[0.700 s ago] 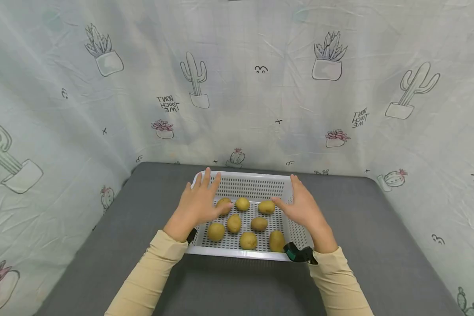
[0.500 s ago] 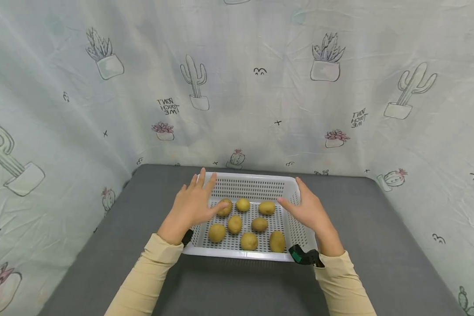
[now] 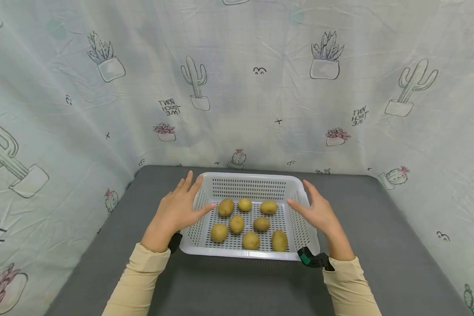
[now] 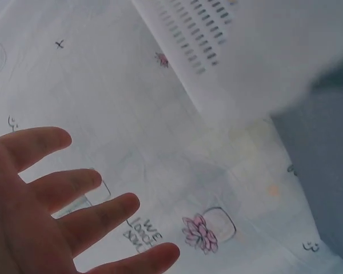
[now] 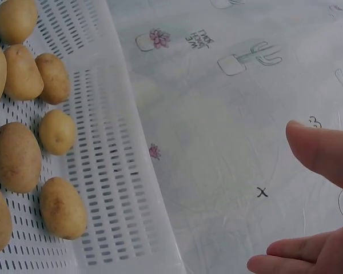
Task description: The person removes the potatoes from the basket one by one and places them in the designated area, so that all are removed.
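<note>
A white perforated plastic basket (image 3: 241, 253) sits on the grey table, with several yellow-brown potatoes (image 3: 251, 241) spread over its floor. My left hand (image 3: 177, 210) is spread at the basket's left side, thumb pointing inward across the rim in the head view. On the opposite side, my right hand (image 3: 319, 213) has its fingers extended and thumb apart. Neither hand holds anything. The left wrist view shows the left fingers (image 4: 97, 225) apart from the basket's wall. In the right wrist view, a gap separates the right thumb (image 5: 320, 149) from the basket's rim (image 5: 142, 148).
The grey table top (image 3: 237, 289) extends in front of the basket and to both sides. A pale curtain (image 3: 237, 109) printed with cacti and potted succulents hangs behind the table and along its sides. Dark wrist straps (image 3: 315, 260) sit below the hands.
Both hands have moved apart, the left one leftward and the right one rightward, uncovering more of the basket's side rims and the potato at the back left. The potatoes keep their arrangement.
</note>
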`<state>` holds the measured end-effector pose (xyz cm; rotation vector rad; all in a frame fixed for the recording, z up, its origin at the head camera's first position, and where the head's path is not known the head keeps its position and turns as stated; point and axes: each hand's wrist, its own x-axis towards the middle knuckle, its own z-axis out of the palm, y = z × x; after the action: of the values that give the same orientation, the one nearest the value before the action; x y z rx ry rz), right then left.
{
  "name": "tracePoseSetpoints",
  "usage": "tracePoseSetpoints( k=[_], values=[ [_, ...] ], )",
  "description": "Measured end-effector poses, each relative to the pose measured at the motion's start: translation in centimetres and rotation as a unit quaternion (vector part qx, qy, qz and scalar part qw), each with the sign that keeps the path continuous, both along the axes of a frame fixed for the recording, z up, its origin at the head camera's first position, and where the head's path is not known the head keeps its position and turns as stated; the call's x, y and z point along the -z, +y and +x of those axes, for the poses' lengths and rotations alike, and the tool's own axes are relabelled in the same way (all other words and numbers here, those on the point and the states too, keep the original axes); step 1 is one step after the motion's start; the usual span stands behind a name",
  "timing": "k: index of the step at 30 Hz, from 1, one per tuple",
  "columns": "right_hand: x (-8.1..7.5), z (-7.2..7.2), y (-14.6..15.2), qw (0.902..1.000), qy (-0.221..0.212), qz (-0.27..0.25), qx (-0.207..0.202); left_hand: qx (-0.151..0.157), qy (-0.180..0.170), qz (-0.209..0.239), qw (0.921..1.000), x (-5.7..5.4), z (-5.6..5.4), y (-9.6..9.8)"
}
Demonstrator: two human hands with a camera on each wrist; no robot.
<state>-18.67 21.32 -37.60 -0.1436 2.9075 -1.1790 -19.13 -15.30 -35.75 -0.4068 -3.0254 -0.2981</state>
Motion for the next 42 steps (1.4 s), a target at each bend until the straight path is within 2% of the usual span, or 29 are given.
tracePoseSetpoints(
  k=[9,14,21,26,32,38,42],
  values=[
    [0.6,0.3,0.5,0.9990,0.009,-0.039,-0.019,-0.008,-0.021,0.048,0.9986,0.9,0.9,-1.9],
    [1.1,0.2,0.6,0.9980,0.020,-0.050,-0.032,-0.006,-0.020,0.066,0.9976,1.6,1.1,-2.5],
    [1.3,0.2,0.6,0.9959,0.040,-0.067,-0.046,0.023,-0.029,0.110,0.9932,2.8,1.1,-3.7],
    [1.2,0.4,0.6,0.9928,0.056,-0.092,-0.053,0.061,-0.045,0.159,0.9843,3.7,0.9,-4.4],
    [1.4,0.4,0.5,0.9865,0.065,-0.130,-0.076,0.092,-0.055,0.211,0.9717,4.9,0.8,-5.2],
    [1.7,-0.1,0.4,0.9776,0.083,-0.167,-0.098,0.139,-0.053,0.283,0.9475,5.8,0.2,-5.8],
    [1.8,-0.5,0.5,0.9744,0.090,-0.176,-0.107,0.153,-0.043,0.308,0.9380,6.4,-0.2,-6.0]
  ],
)
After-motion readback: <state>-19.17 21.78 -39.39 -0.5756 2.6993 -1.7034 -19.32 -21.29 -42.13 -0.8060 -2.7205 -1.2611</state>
